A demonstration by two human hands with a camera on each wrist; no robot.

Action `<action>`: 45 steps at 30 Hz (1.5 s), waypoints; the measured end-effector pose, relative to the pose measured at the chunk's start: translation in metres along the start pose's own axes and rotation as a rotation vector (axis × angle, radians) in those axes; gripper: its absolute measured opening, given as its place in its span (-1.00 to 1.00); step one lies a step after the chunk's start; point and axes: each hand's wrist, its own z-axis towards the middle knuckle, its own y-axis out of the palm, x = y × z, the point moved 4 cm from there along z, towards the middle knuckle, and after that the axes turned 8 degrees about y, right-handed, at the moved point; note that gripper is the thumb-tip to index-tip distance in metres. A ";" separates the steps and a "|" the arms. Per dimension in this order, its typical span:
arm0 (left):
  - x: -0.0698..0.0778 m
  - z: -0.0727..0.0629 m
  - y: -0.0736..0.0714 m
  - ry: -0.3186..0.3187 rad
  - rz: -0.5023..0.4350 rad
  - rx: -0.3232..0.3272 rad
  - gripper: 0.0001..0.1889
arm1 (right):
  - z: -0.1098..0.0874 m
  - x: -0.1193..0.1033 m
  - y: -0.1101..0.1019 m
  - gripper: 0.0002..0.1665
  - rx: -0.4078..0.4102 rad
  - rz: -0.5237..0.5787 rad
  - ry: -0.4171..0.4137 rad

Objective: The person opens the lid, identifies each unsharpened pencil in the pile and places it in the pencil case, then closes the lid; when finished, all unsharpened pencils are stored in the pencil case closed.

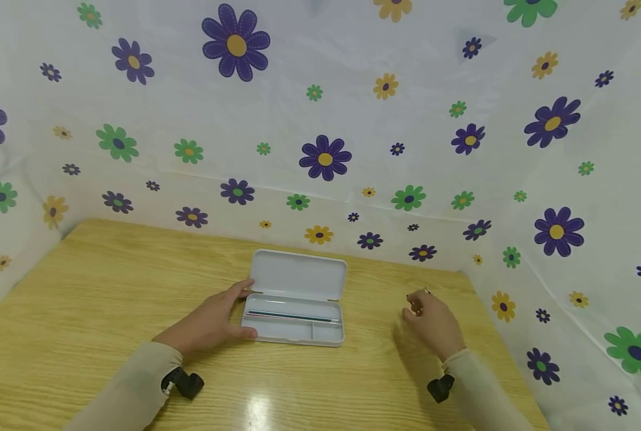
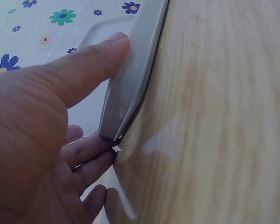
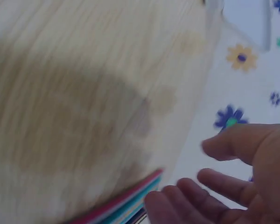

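A white pencil case lies with its lid raised back, in the head view's lower middle. My left hand holds its left end, thumb at the front corner and fingers round toward the hinge; the left wrist view shows the thumb on the case's pale side. Slim pencils, teal and pinkish, lie lengthwise inside along the divider. To the right of the case, my right hand hovers with loosely bent fingers, its thumb apart. Several coloured pencils show by its fingertips in the right wrist view, mostly hidden in the head view.
Both objects and hands are over a light wooden table. A white flower-print sheet rises behind the table and along both sides. Dark wrist cameras sit below each hand. The case's front section has a small compartment at right.
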 end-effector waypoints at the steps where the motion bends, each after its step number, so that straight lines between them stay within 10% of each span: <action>1: 0.000 0.000 0.001 0.000 -0.002 0.000 0.18 | -0.001 0.011 -0.003 -0.59 -0.033 -0.012 0.039; 13: -0.001 0.000 0.003 0.017 0.000 0.020 0.19 | -0.009 0.058 -0.011 -0.81 -0.238 -0.049 0.118; 45: 0.001 0.000 0.000 0.006 0.022 0.017 0.16 | -0.005 0.052 0.006 -0.66 -0.224 -0.044 0.112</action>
